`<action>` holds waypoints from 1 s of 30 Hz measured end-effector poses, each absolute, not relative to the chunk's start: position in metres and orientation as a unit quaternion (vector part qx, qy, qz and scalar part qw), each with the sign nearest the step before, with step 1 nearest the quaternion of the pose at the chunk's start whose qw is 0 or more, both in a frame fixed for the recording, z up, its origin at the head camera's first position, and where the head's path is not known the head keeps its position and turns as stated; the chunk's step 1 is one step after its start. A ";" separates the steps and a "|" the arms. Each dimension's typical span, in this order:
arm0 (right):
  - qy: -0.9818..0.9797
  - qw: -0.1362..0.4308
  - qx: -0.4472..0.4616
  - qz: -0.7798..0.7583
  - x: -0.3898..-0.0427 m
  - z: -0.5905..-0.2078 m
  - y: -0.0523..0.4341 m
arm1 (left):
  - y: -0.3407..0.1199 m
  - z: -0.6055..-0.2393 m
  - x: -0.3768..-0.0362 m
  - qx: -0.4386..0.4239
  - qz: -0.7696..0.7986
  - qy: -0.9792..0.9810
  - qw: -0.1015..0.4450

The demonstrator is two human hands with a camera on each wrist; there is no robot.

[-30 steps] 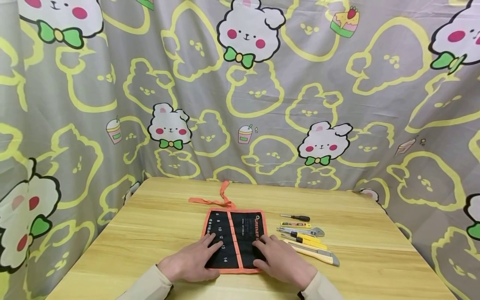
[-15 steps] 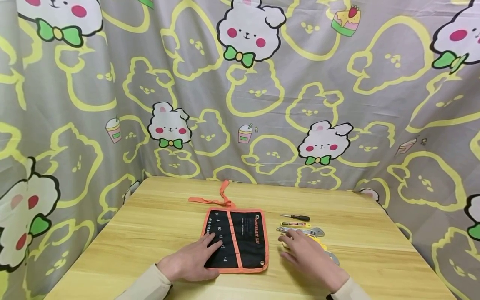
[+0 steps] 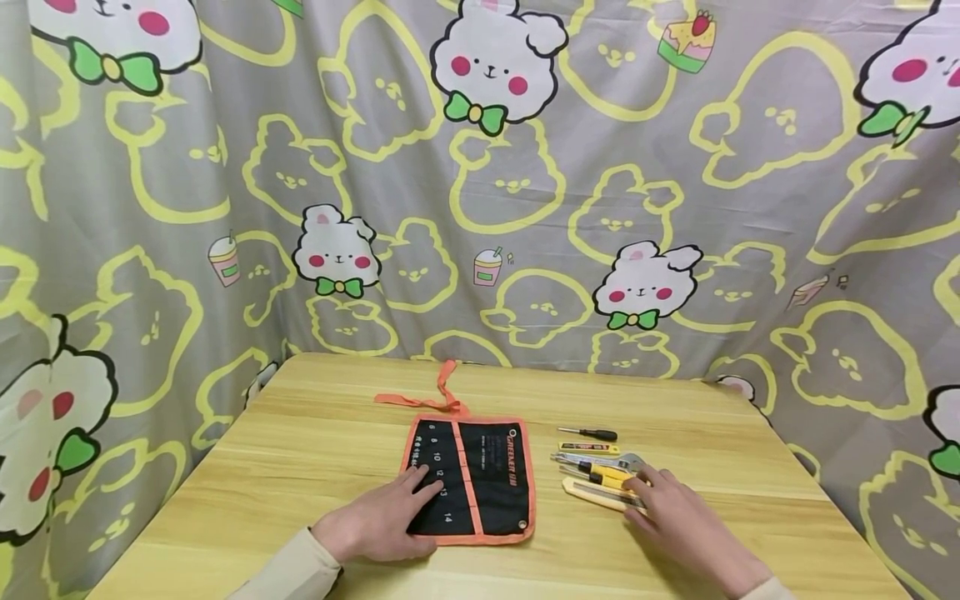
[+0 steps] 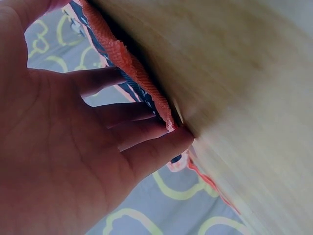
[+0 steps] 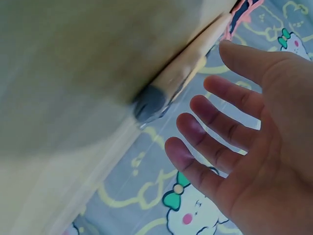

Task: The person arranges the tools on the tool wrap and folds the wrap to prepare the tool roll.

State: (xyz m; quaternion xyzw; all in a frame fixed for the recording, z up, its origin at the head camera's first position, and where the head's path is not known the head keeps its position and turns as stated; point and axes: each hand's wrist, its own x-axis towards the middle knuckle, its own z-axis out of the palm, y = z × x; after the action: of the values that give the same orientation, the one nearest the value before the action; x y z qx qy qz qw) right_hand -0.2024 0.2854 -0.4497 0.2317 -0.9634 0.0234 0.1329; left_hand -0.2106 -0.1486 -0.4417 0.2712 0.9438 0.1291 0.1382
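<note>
A black tool pouch (image 3: 504, 487) with orange edging and printed sizes lies flat on the table. My left hand (image 3: 382, 518) rests on its near left part, fingers spread; the left wrist view shows the fingers along its orange edge. Over the near right end of a row of tools is my right hand (image 3: 678, 518), holding nothing. Under its fingertips lies a cream utility knife (image 3: 592, 493), whose grey end shows in the right wrist view. A yellow-handled tool (image 3: 611, 476) and an adjustable wrench (image 3: 596, 459) lie beyond it, their right ends partly covered by the hand.
A black-handled screwdriver (image 3: 597, 434) and a flat yellow labelled piece (image 3: 588, 447) lie at the far end of the row. Orange ties (image 3: 442, 396) trail from the pouch's far edge over the wooden table (image 3: 300, 450). A patterned curtain (image 3: 420, 192) hangs behind.
My right hand has left the pouch and moved right, first over the tools' middle, then to their right ends. My left hand has stayed on the pouch.
</note>
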 end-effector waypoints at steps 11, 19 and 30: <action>-0.970 0.114 0.214 0.032 -0.198 -0.457 0.300 | -0.149 -0.443 -0.211 0.272 0.127 0.943 0.142; -0.969 0.081 0.227 0.056 -0.198 -0.459 0.303 | -0.148 -0.442 -0.210 0.273 0.127 0.943 0.139; -0.964 0.056 0.245 0.086 -0.198 -0.455 0.302 | -0.149 -0.442 -0.212 0.274 0.128 0.943 0.142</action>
State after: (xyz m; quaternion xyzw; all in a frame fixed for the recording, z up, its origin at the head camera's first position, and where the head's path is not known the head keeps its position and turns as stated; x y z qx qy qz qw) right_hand -0.1983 0.3023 -0.4551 0.2452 -0.9641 0.0855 0.0561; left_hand -0.2117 -0.1489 -0.4417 0.2736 0.9426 0.1277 0.1423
